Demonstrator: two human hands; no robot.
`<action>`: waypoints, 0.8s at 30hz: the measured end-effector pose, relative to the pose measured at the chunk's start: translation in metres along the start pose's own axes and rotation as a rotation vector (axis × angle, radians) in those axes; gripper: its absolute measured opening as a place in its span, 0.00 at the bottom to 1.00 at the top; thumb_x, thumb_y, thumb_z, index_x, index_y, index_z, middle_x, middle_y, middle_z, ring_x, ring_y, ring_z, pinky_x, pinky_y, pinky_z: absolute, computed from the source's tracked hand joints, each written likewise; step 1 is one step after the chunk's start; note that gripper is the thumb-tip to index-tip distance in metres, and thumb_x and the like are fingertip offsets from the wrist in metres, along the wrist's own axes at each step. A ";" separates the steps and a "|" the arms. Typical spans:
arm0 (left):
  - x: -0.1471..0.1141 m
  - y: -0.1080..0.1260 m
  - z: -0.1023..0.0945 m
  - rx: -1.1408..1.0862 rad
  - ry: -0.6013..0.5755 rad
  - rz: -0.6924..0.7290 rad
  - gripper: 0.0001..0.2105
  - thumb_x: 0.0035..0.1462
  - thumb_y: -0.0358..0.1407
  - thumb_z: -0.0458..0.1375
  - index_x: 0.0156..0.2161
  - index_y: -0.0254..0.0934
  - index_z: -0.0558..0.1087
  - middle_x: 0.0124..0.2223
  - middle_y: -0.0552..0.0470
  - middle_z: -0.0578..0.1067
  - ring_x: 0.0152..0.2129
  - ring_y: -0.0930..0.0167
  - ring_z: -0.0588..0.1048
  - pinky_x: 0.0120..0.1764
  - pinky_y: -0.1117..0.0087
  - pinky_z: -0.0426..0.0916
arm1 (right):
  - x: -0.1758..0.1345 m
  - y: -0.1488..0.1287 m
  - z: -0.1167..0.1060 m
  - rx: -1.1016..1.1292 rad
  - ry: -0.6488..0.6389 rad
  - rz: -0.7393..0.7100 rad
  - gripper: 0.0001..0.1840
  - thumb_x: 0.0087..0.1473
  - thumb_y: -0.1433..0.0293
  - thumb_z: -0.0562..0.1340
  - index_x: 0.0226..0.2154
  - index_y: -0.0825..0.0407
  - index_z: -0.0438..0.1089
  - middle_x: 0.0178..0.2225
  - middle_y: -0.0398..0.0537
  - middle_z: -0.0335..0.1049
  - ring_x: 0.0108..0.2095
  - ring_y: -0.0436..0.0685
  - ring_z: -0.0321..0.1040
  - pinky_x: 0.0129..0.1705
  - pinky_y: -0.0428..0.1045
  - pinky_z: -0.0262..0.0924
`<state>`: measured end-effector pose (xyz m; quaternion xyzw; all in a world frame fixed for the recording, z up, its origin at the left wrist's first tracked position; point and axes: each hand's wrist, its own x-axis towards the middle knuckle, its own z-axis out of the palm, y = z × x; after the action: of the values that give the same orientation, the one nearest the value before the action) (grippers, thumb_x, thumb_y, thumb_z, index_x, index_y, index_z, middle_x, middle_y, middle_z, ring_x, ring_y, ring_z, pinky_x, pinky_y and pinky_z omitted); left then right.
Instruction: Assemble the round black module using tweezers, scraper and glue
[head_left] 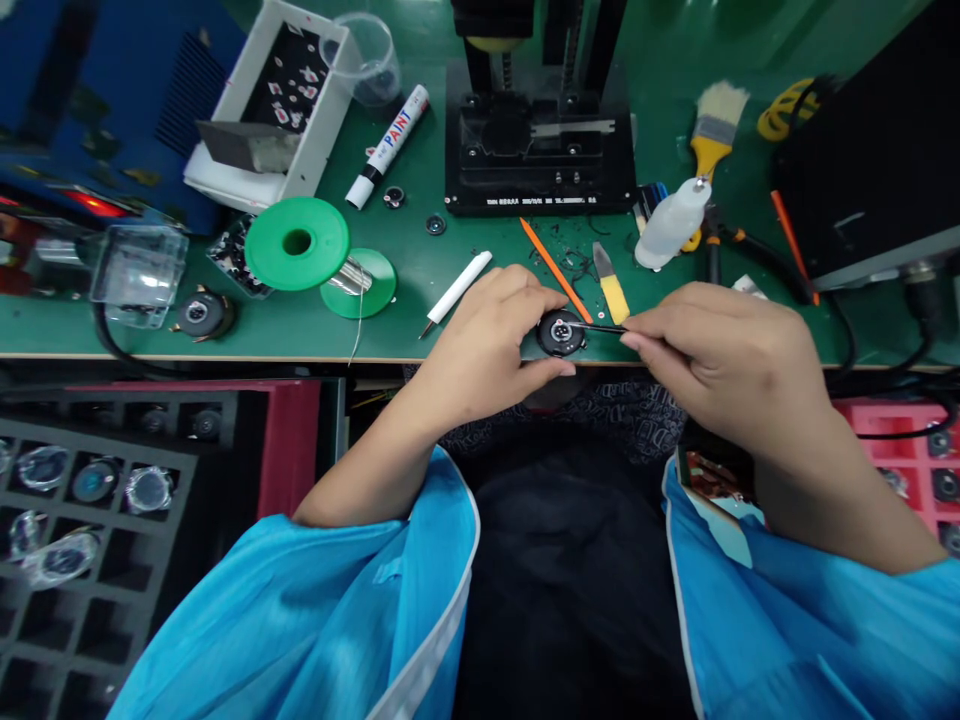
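Observation:
Near the front edge of the green bench, my left hand (504, 345) grips a round black watch case (561, 333) between thumb and fingers. The case's face with a pale ring of small marks points up. Pinched in my right hand (720, 365) is a pair of thin dark tweezers (600, 327), whose tip touches the case's face. A tiny red-and-white piece shows near that tip. Just beyond the case lie an orange stick (555, 268) and a small blade with a yellow handle (611, 285). A white pen-like tool (459, 292) rests left of my left hand.
A black press fixture (540, 190) stands at the back. Green solder spools (297, 243), a paint marker (388, 146) and a white box (322, 140) are on the left. A squeeze bottle (673, 224) and a brush (712, 130) lie right. A foam tray (150, 440) holds wrapped watches lower left.

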<state>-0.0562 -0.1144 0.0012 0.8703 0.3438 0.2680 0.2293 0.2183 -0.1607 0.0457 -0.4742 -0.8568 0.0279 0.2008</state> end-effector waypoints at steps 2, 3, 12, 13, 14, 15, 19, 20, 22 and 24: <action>0.000 0.000 0.000 0.000 -0.006 -0.002 0.23 0.59 0.38 0.77 0.57 0.37 0.77 0.52 0.42 0.81 0.51 0.54 0.78 0.54 0.52 0.73 | -0.001 0.000 -0.001 0.034 -0.040 -0.001 0.12 0.76 0.66 0.62 0.41 0.46 0.81 0.37 0.48 0.83 0.37 0.60 0.79 0.35 0.54 0.64; 0.000 0.000 0.000 0.000 -0.009 -0.003 0.23 0.59 0.38 0.77 0.57 0.37 0.77 0.52 0.42 0.81 0.51 0.54 0.78 0.54 0.52 0.73 | -0.001 -0.001 -0.002 0.044 -0.053 -0.005 0.12 0.76 0.66 0.62 0.41 0.46 0.81 0.37 0.48 0.83 0.37 0.60 0.79 0.35 0.54 0.64; 0.000 -0.001 0.000 -0.004 -0.009 -0.003 0.22 0.60 0.38 0.76 0.56 0.38 0.77 0.52 0.42 0.81 0.50 0.55 0.78 0.54 0.51 0.73 | 0.002 -0.001 -0.004 0.046 -0.129 -0.028 0.11 0.75 0.67 0.63 0.40 0.47 0.81 0.37 0.47 0.83 0.37 0.60 0.79 0.34 0.54 0.62; 0.000 -0.001 0.000 -0.004 -0.009 -0.003 0.22 0.60 0.38 0.76 0.56 0.38 0.77 0.52 0.42 0.81 0.50 0.54 0.78 0.54 0.51 0.73 | 0.003 -0.002 -0.005 0.043 -0.137 -0.032 0.12 0.75 0.67 0.62 0.39 0.47 0.80 0.36 0.47 0.83 0.37 0.60 0.79 0.34 0.54 0.61; 0.000 -0.001 0.000 -0.003 -0.010 -0.003 0.23 0.60 0.39 0.76 0.56 0.38 0.76 0.52 0.42 0.81 0.50 0.54 0.78 0.54 0.51 0.73 | 0.004 -0.002 -0.006 0.038 -0.146 -0.035 0.12 0.75 0.67 0.62 0.39 0.47 0.80 0.36 0.47 0.82 0.37 0.60 0.79 0.33 0.54 0.61; 0.000 -0.001 0.000 -0.004 -0.010 -0.001 0.23 0.60 0.39 0.76 0.56 0.38 0.76 0.52 0.42 0.81 0.51 0.54 0.78 0.54 0.51 0.73 | 0.006 -0.002 -0.007 0.032 -0.154 -0.038 0.13 0.75 0.67 0.62 0.38 0.47 0.80 0.36 0.47 0.82 0.37 0.60 0.78 0.33 0.54 0.60; 0.000 0.000 -0.001 -0.005 -0.009 0.004 0.22 0.61 0.38 0.76 0.56 0.36 0.76 0.52 0.41 0.81 0.51 0.54 0.78 0.54 0.51 0.73 | 0.010 -0.005 -0.010 -0.005 -0.153 -0.053 0.14 0.74 0.68 0.62 0.34 0.47 0.78 0.34 0.47 0.80 0.35 0.59 0.76 0.31 0.55 0.57; 0.000 0.000 -0.001 -0.002 -0.012 0.003 0.22 0.61 0.39 0.76 0.56 0.37 0.76 0.51 0.41 0.81 0.50 0.54 0.78 0.54 0.51 0.72 | 0.011 -0.006 -0.011 -0.019 -0.150 -0.056 0.15 0.74 0.68 0.62 0.33 0.47 0.77 0.34 0.47 0.79 0.34 0.59 0.75 0.31 0.55 0.56; 0.001 0.000 -0.001 0.005 -0.021 -0.002 0.22 0.61 0.39 0.75 0.56 0.37 0.76 0.51 0.42 0.81 0.50 0.54 0.78 0.54 0.51 0.72 | 0.011 -0.009 -0.011 -0.046 -0.142 -0.064 0.16 0.74 0.68 0.62 0.32 0.47 0.76 0.33 0.47 0.78 0.33 0.59 0.74 0.30 0.55 0.54; 0.000 -0.001 0.000 0.009 -0.026 -0.001 0.22 0.61 0.39 0.76 0.57 0.38 0.76 0.52 0.41 0.81 0.50 0.53 0.78 0.53 0.51 0.72 | 0.010 -0.013 -0.011 -0.080 -0.133 -0.069 0.16 0.74 0.69 0.62 0.31 0.47 0.76 0.32 0.48 0.78 0.32 0.59 0.73 0.29 0.55 0.53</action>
<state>-0.0564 -0.1137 0.0013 0.8746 0.3426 0.2548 0.2298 0.2074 -0.1609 0.0622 -0.4491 -0.8844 0.0183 0.1253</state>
